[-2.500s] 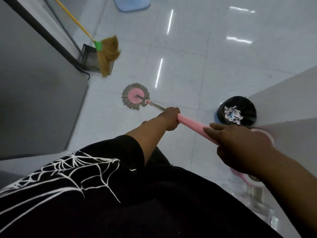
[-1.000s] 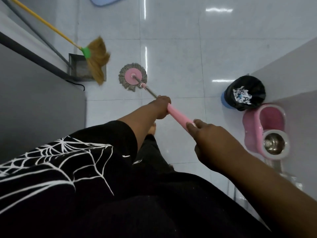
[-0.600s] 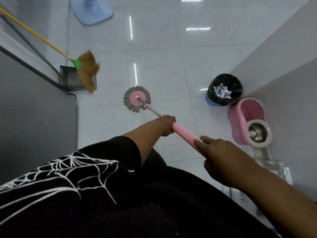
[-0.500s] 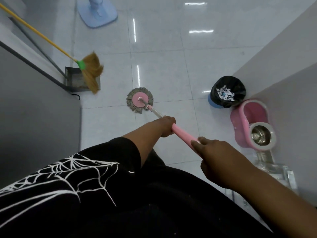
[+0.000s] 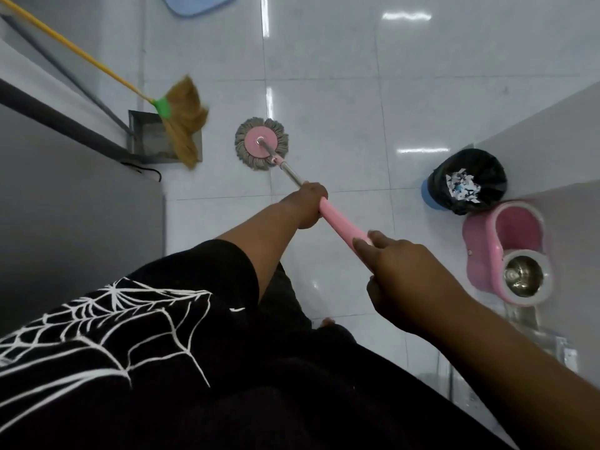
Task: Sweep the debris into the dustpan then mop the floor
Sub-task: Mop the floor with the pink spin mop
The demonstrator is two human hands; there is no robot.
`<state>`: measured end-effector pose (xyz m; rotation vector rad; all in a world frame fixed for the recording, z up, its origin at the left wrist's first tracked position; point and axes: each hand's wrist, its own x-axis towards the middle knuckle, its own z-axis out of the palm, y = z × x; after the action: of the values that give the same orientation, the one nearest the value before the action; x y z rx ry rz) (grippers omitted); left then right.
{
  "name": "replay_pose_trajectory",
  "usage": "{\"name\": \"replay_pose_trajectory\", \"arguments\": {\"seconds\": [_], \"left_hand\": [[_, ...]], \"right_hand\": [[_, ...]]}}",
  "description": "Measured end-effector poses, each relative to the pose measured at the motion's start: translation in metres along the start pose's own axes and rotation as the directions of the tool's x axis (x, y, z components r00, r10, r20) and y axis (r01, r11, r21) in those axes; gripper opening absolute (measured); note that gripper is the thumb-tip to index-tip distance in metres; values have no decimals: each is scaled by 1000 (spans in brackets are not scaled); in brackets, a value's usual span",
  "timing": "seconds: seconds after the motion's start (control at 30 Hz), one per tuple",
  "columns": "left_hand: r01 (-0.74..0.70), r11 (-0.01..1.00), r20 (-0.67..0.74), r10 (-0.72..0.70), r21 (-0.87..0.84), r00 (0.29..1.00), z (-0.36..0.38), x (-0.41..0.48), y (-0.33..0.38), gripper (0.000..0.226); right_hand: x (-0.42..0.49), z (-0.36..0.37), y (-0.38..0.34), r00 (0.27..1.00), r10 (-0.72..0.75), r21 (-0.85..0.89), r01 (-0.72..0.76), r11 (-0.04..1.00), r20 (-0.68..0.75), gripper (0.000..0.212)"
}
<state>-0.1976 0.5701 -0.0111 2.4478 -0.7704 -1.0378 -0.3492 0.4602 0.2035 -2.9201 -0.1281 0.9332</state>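
Mop (image 5: 256, 149), where is it?

Its round grey head lies flat on the floor (image 5: 324, 92), on white tiles just right of the broom. The shaft slants back towards the person.

And the hands?

The left hand (image 5: 308, 206) is wrapped round the shaft where the metal meets the pink grip. The right hand (image 5: 406, 277) closes over the grip's upper end, fingertips pointing down along it.

Broom and dustpan?

The broom (image 5: 183, 125) leans with its yellow stick up to the left. Its bristles hang over the dustpan (image 5: 143, 138), which stands at the foot of a grey cabinet (image 5: 65, 206). I cannot tell whether anything lies in the pan.

What is on the right?

A bin (image 5: 487, 170) lined with a black bag holds paper scraps (image 5: 459, 186). Just beside it, nearer the person, stands a pink bucket (image 5: 480, 267) with a steel spinner at its near end.

Anything else?

A blue base (image 5: 194, 3) pokes in at the top edge, well apart from the mop. The person wears a black top (image 5: 113, 319) with a white web print.
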Motion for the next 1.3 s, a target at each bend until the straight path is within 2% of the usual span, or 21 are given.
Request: {"name": "replay_pose_trajectory", "arguments": {"seconds": [0.23, 0.3, 0.4, 0.5, 0.67, 0.83, 1.03, 1.17, 1.3], "left_hand": [[61, 998, -45, -62, -20, 997, -104, 85, -80, 29], [90, 996, -58, -89, 21, 994, -124, 107, -93, 33], [138, 989, -68, -135, 43, 989, -139, 119, -104, 38], [114, 990, -29, -112, 78, 993, -138, 120, -101, 35], [100, 993, 23, -102, 55, 995, -108, 97, -75, 28], [103, 994, 3, -103, 46, 995, -51, 45, -26, 39], [-70, 987, 129, 52, 144, 990, 42, -42, 47, 33], [-134, 978, 170, 107, 157, 980, 96, -83, 80, 34], [-165, 970, 204, 128, 176, 971, 124, -103, 94, 38]], "right_hand": [[138, -58, -13, 996, 11, 3, -11, 1000, -90, 51], [169, -66, -12, 995, 30, 23, -28, 999, -97, 51], [186, -66, -15, 995, 26, 36, -23, 999, -96, 52], [184, -61, -13, 995, 31, 53, -26, 998, -97, 54], [142, -43, -11, 993, 44, 56, -39, 998, -109, 55], [57, -14, -12, 989, 95, 81, -86, 993, -110, 54], [-74, 47, -19, 985, 163, 103, -157, 982, -52, 54], [-145, 81, -22, 981, 191, 137, -186, 973, -24, 49], [-180, 98, -27, 978, 207, 151, -200, 968, -38, 48]]}}
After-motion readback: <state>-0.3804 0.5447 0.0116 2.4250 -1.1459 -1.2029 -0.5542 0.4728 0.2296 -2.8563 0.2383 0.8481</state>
